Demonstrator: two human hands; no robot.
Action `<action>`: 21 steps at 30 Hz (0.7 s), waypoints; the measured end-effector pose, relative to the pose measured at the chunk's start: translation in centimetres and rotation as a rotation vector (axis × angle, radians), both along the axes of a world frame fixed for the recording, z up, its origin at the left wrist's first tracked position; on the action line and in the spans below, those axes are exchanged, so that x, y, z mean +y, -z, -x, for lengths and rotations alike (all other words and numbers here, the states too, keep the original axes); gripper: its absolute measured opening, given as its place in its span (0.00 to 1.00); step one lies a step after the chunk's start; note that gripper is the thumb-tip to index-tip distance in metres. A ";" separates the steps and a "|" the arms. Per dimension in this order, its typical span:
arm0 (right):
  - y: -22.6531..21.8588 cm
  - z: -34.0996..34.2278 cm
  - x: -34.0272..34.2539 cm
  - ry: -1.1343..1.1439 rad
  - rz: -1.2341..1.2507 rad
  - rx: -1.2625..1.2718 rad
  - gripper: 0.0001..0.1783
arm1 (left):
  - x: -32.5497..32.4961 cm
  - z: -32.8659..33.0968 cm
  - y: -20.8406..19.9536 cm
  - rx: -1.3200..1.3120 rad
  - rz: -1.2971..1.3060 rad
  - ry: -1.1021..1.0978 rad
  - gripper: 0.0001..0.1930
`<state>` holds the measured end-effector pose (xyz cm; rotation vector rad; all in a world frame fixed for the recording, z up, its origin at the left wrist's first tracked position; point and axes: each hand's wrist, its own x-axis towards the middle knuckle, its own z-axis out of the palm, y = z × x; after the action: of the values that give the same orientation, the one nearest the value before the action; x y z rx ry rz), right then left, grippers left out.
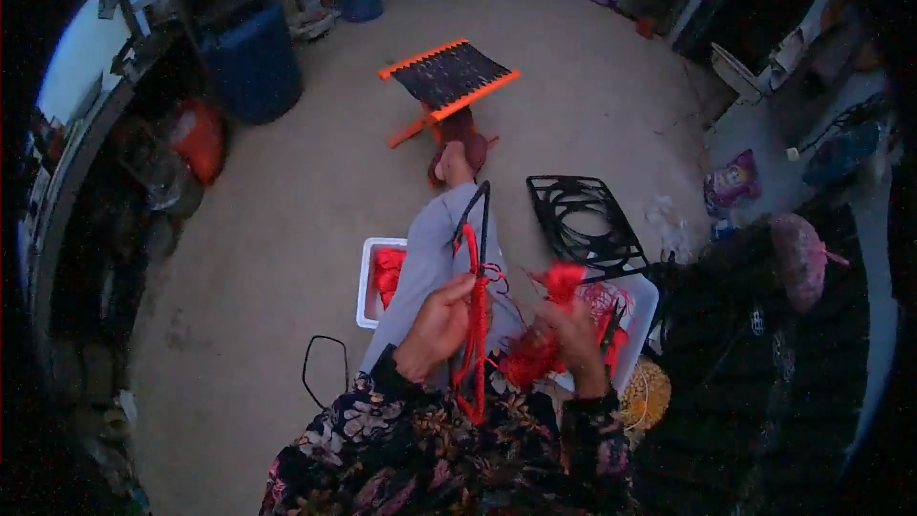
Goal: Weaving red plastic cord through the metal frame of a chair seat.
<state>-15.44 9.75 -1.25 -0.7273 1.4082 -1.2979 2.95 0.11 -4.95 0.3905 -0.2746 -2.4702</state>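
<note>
My left hand [441, 323] is closed around the side of a narrow black frame [485, 220], held upright over my lap. Red cord [477, 325] is wound along part of the frame, and loose strands stick out near my fingers. To the right, my right hand [576, 336] grips a bundle of red cord [532, 355], smeared by motion. A blurred red tuft [564, 279] shows just above that hand. Beside it stands a white tub [638, 325] holding more red cord and a dark-handled tool that I cannot make out.
A small white tray [367, 296] with red cord bundles [389, 272] sits left of my legs. Black frames [587, 220] lie on the right, and a thin black loop [326, 363] on the left. An orange folding stool [454, 76] stands ahead, a blue barrel [250, 67] at far left.
</note>
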 end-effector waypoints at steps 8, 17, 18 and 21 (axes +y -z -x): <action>-0.9 -2.2 -3.1 -0.046 -0.053 0.100 0.13 | 0.2 0.1 -0.4 0.012 -0.027 -0.006 0.08; -2.7 -1.2 -4.0 -0.065 -0.102 0.187 0.11 | 1.0 0.5 -2.6 0.062 -0.083 -0.073 0.12; -2.7 -1.3 -4.0 -0.038 -0.096 0.156 0.11 | 1.1 0.7 -1.6 0.080 -0.100 -0.078 0.13; -3.5 -2.3 -4.0 -0.101 -0.162 0.153 0.10 | 1.0 0.6 0.6 0.128 -0.150 -0.089 0.13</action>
<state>-13.19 5.77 2.28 -0.7906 1.5592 -1.0545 2.32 1.13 -5.57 0.2985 -0.0187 -2.4232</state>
